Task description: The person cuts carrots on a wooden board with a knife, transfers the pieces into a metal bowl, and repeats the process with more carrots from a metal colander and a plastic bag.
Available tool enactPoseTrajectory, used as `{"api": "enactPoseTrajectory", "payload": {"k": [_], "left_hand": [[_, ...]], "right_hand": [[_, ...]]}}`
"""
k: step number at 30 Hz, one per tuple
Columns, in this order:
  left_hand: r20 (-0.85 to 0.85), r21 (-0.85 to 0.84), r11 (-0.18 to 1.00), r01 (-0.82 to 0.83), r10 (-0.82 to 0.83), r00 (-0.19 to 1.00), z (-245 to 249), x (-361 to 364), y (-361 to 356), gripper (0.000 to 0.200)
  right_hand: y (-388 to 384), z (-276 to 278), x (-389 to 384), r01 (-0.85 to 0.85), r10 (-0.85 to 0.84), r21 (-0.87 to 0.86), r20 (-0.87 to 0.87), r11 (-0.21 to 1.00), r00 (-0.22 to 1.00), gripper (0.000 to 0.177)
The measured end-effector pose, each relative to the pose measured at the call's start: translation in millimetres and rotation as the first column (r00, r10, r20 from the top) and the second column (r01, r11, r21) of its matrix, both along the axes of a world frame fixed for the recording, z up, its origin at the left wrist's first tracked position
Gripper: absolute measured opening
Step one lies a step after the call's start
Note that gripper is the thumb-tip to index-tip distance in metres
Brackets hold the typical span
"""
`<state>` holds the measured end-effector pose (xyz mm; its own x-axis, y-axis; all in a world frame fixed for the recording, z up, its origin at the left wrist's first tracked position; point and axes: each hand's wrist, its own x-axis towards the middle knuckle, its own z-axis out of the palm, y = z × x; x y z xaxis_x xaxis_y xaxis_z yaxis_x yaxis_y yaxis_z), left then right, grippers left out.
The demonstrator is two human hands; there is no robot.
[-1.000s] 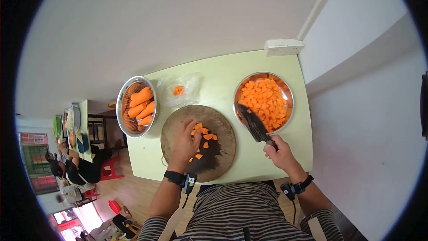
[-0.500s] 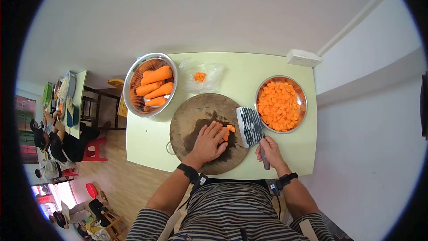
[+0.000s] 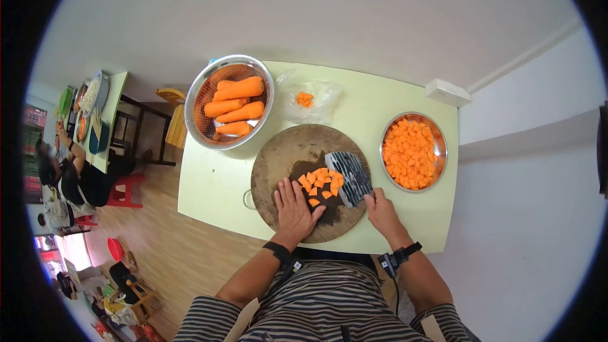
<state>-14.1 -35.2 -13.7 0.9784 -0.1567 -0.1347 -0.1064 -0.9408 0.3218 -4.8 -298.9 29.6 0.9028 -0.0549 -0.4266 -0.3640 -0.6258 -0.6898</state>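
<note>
Green table: cleaver beside carrot cubes.

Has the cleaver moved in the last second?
Yes. The cleaver has swung from over the steel bowl rim leftward onto the cutting board, beside the carrot pieces.

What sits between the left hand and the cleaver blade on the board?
Cut carrot pieces lie on the cutting board between the left hand and the cleaver, in the head view.
</note>
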Motion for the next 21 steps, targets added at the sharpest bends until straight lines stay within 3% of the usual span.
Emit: {"api": "enactPoseTrajectory", "payload": {"k": [1,3,7,15,21], "left_hand": [[0.017,-0.080,0.997,0.007,-0.006,1.000,-2,6,-6,0.105],[0.046,-0.219,0.975,0.030,-0.020,0.999,-3,16,-18,0.104],[0.083,-0.130,0.991,-0.008,0.019,0.996,-8,24,-35,0.102],[0.097,-0.149,0.988,-0.030,0.044,0.994,-1,24,-35,0.084],[0.154,-0.217,0.976,0.019,0.015,0.988,-2,22,-34,0.071]], "right_hand": [[5,5,0,-0.046,0.049,-0.086,0.038,0.995,0.998,0.032],[13,3,-1,-0.086,0.090,-0.102,0.043,0.991,0.995,0.031],[29,11,-3,-0.138,0.136,-0.116,-0.029,0.984,0.990,0.031],[63,2,-26,-0.134,0.132,-0.075,-0.029,0.988,0.991,0.035],[65,-6,-35,-0.047,0.057,0.098,-0.094,0.994,0.994,0.032]]}}
